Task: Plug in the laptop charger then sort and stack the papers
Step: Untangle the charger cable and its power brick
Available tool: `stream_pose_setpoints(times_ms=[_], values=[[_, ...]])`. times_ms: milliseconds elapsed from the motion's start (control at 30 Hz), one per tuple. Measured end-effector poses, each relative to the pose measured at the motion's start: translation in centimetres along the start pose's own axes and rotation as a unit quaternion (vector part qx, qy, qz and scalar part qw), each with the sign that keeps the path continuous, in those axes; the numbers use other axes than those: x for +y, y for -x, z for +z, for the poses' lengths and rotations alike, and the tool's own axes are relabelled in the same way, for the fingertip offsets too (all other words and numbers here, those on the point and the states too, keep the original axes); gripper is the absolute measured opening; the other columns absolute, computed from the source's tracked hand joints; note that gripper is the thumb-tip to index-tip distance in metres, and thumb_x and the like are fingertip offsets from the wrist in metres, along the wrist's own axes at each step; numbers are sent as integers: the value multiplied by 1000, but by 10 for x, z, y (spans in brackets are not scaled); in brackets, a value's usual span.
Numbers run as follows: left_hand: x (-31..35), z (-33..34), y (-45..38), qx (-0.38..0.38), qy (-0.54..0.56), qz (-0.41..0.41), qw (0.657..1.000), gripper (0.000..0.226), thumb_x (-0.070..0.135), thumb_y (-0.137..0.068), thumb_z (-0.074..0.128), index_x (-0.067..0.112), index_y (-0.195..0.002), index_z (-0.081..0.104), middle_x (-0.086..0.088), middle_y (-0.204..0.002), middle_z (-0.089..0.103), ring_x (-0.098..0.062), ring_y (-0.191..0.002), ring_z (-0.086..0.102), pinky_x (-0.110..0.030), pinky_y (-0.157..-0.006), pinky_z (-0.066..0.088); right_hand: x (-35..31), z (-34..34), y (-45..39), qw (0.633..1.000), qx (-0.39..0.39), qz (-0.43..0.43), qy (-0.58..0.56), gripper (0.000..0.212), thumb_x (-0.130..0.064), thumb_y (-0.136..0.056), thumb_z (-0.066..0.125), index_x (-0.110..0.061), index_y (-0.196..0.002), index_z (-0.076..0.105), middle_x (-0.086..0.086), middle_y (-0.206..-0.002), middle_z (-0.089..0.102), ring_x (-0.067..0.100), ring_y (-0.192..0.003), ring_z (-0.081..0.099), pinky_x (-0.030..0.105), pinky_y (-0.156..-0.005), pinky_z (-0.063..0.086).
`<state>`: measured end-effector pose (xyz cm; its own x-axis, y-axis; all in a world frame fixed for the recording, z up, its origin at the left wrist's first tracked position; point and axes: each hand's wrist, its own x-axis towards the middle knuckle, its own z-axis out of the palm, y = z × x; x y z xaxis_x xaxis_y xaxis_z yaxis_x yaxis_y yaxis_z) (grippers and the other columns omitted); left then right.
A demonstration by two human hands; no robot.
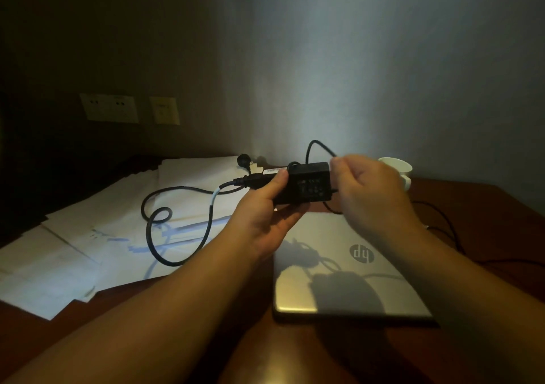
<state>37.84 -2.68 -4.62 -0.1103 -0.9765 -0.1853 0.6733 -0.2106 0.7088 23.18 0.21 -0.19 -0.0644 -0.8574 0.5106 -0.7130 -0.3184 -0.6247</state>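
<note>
The left hand [267, 221] grips the black charger brick [306, 186] from below, thumb curled over its left end, holding it in the air above the far edge of the closed silver laptop [354, 268]. The right hand [371, 189] is at the brick's right end, its fingers curled and pinching the thin cord [317, 144] that arcs up from the brick's top; the hand is blurred, so the exact hold is hard to read. From the brick's left end a thicker cable [177, 227] droops down and loops over the papers [97, 236], then runs to the round plug [244, 159], which lies on the far part of the papers near the wall. The papers are spread loosely, overlapping, across the left half of the wooden desk [177, 304]. The laptop lies flat on the desk to the right of the papers, lid shut, logo up. A white cup [396, 168] stands far right, behind the right hand. Two pale sockets [129, 109] sit on the wall at far left, well apart from the plug.
</note>
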Motion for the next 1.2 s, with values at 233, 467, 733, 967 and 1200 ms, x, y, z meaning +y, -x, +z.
stream_pose_setpoints(times_ms=[233, 467, 733, 967, 1200], values=[[1, -8, -2, -5, -28, -2, 1000, 35, 31, -91, 65, 10, -119, 62, -10, -89, 77, -30, -102, 67, -45, -86, 49, 30, -8, -30, 998, 23, 32, 45, 31, -23, -105, 42, -30, -127, 63, -6, -117, 63, 19, -103, 58, 44, -93, 51], [9, -1, -7, 8, -6, 18, 1000, 39, 36, -88, 66, 12, -119, 63, -9, -95, 75, -28, -97, 65, -40, -81, 48, 57, -1, -25, 971, -151, 65, 176, 38, -3, -95, 45, -31, -104, 70, 0, -97, 68, 23, -86, 61, 43, -82, 56], [7, 1, -9, 27, -17, 50, 998, 43, 30, -91, 66, 14, -130, 56, -11, -110, 74, -32, -103, 68, -53, -84, 54, 48, 18, 7, 881, -303, -118, 344, 48, -13, -97, 50, -46, -133, 53, -9, -131, 61, 18, -124, 51, 46, -110, 36], [2, 1, -9, 15, -28, 65, 997, 39, 18, -94, 64, 14, -131, 55, -15, -110, 74, -32, -97, 73, -53, -89, 56, 14, 14, 29, 935, -316, -93, 134, 41, -40, -93, 59, -47, -132, 51, -19, -127, 62, -1, -109, 58, 31, -99, 46], [2, 0, -8, 4, -62, 67, 996, 36, 15, -93, 64, 13, -128, 53, -16, -110, 74, -33, -98, 73, -42, -69, 61, -16, 8, 31, 953, -213, 104, -191, 24, -36, -98, 55, -20, -93, 72, 0, -89, 75, 24, -94, 68, 38, -77, 51]])
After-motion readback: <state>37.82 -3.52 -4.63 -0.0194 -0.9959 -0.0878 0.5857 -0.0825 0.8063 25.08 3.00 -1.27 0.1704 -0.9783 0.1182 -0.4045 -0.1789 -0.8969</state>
